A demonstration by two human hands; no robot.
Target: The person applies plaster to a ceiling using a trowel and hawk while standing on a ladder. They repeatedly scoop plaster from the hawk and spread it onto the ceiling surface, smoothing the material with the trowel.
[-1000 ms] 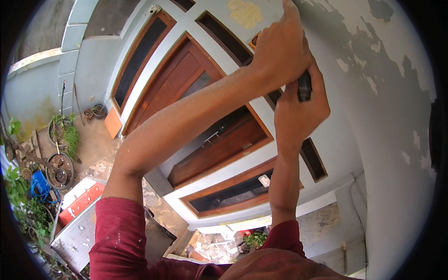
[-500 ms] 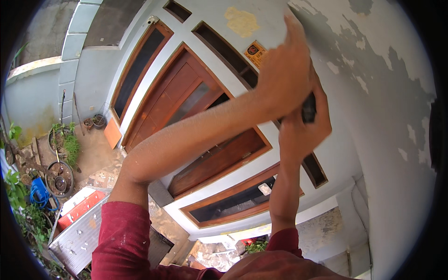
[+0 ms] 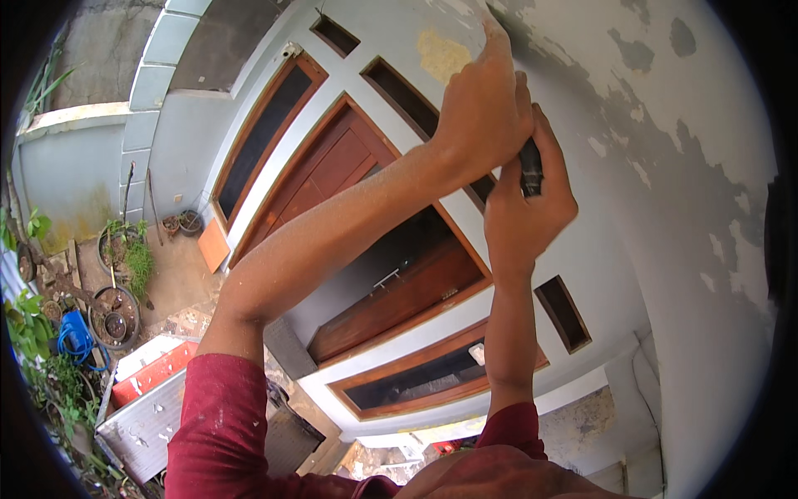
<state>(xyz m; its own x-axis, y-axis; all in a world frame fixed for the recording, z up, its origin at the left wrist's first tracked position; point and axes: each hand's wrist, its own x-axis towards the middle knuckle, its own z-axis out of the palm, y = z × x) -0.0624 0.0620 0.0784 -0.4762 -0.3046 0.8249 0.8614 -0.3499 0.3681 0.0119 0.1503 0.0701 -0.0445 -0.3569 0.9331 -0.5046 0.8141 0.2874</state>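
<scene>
Both of my hands are raised close together under a ceiling [image 3: 615,191] of peeling grey and white paint. My right hand [image 3: 532,212] is closed around the black handle [image 3: 530,169] of a tool whose working end is hidden behind my fingers. Just above it, my left hand [image 3: 484,116] is closed over the front of the same tool, one finger stretched upward to where the wall meets the ceiling. Whether the tool touches the paint there cannot be made out. A bare yellowish patch [image 3: 443,56] shows on the wall beside my left hand.
Ahead is a pale wall with a brown wooden door [image 3: 332,166], framed windows [image 3: 416,378] and vent openings [image 3: 563,314]. Below left, a paint-flecked grey panel [image 3: 145,424] stands near a red-orange surface [image 3: 150,374], potted plants [image 3: 114,320] and a blue object [image 3: 76,333].
My two hands and the tool have shifted slightly left together, both keeping their hold. The whole view has turned a little, and the orange wall sign is now covered by my left hand.
</scene>
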